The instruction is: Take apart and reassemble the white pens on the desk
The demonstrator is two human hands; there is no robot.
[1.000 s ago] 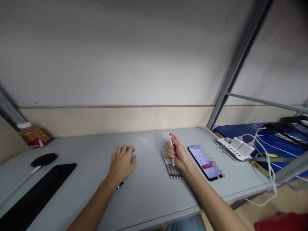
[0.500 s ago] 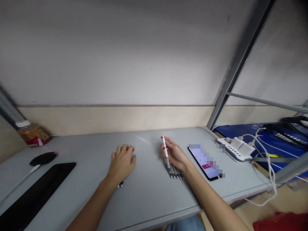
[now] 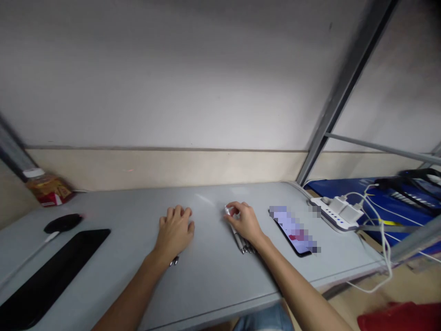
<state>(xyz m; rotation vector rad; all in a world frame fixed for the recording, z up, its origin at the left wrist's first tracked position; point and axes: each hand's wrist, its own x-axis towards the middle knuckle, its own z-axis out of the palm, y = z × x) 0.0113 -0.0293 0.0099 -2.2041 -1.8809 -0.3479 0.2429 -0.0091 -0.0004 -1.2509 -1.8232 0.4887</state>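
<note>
My right hand (image 3: 245,223) is at the row of pens on the desk, thumb and forefinger curled together around the white upper end of a pen (image 3: 237,238). Several grey-barrelled pens (image 3: 248,247) lie side by side under this hand, only their tips showing. To the left, my left hand (image 3: 175,232) rests palm down with its fingers apart and slightly bent. Two metallic pen tips (image 3: 174,261) poke out beside its wrist; the rest of those pens is hidden beneath the hand.
A phone (image 3: 292,234) with a lit, partly blurred screen lies right of the pens. Beyond it is a white power strip (image 3: 336,216) with plugs and cables. At left are a black slab (image 3: 58,276), a dark round object (image 3: 64,223) with a white cable, and a bottle (image 3: 50,188).
My right hand has turned palm downward and lowered the pen, which stood raised in its fingers, to the left side of the row. My left hand has stayed in place.
</note>
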